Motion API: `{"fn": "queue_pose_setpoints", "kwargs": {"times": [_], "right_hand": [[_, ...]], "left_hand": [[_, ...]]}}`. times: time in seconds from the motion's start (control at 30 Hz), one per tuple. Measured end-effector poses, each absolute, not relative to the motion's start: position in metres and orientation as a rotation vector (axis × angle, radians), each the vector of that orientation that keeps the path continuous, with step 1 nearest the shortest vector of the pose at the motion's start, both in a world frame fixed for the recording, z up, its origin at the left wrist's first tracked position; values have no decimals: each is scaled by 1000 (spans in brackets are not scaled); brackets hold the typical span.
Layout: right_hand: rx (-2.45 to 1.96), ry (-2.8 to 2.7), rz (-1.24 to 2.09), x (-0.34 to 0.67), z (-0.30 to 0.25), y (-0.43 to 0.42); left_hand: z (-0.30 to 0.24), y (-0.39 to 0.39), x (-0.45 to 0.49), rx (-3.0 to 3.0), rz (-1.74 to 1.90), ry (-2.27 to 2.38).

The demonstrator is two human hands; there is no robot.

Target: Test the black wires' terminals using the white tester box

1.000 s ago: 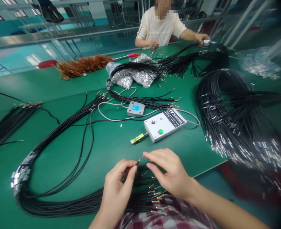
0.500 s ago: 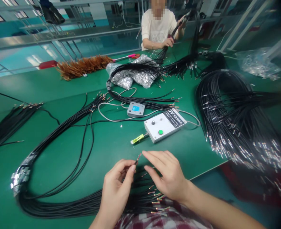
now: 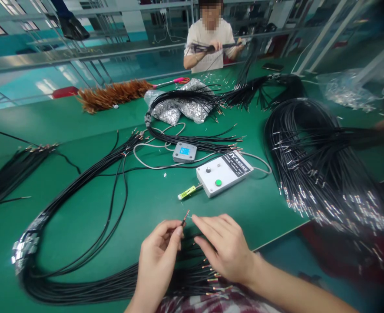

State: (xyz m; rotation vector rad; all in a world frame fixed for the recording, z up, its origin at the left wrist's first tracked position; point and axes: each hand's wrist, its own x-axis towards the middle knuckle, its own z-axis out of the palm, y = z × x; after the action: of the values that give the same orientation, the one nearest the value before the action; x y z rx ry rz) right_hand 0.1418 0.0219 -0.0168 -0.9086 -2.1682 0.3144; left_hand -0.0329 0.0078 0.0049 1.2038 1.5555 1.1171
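My left hand (image 3: 159, 254) pinches a black cable (image 3: 183, 222) between thumb and forefinger. The cable's stripped end, with a reddish inner wire, points up. My right hand (image 3: 226, 245) is close on the right, thumb and forefinger apart; a thin pale strand (image 3: 189, 217) shows between the cable end and its fingertips. Beneath both hands runs a bundle of black cables (image 3: 91, 282) with stripped ends, curving round on the left, where shiny metallic wrapping (image 3: 25, 243) binds it. Beyond the hands lies a white control box (image 3: 224, 174) with a green button and a yellow-green tip (image 3: 187, 192).
A small grey box with a blue screen (image 3: 184, 152) sits behind the control box. Further back are bags of small metallic pieces (image 3: 195, 104) and a brown duster (image 3: 114, 95). More cable bundles (image 3: 309, 143) hang over the right edge. A co-worker (image 3: 208, 43) handles cables across the table.
My right hand has shifted slightly down and left beside the cable end. My left hand keeps its pinch. The co-worker's cables have moved from upright to roughly level.
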Motion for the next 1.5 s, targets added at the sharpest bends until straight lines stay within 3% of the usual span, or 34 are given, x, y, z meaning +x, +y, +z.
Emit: {"fn": "queue_pose_setpoints", "kwargs": {"times": [0.1, 0.37, 0.7, 1.07, 1.3, 1.4, 1.5], "right_hand": [[-943, -2012, 531, 141, -17, 24], [-1138, -1224, 1535, 118, -7, 48], [-999, -813, 2003, 113, -8, 53], [-1076, -1008, 1813, 113, -8, 49], [-1149, -1232, 1651, 118, -20, 48], [-1198, -1498, 1411, 130, -17, 50], [-1154, -1927, 917, 141, -9, 56]], "left_hand": [[6, 8, -33, 1193, 1119, 1555], [9, 6, -31, 1226, 1118, 1549], [0, 11, -34, 1137, 1095, 1452], [-6, 22, -7, 1119, 1373, 1396], [-17, 13, -7, 1186, 1294, 1579], [-17, 16, -11, 1168, 1240, 1566], [-14, 23, -16, 1079, 1181, 1480]]}}
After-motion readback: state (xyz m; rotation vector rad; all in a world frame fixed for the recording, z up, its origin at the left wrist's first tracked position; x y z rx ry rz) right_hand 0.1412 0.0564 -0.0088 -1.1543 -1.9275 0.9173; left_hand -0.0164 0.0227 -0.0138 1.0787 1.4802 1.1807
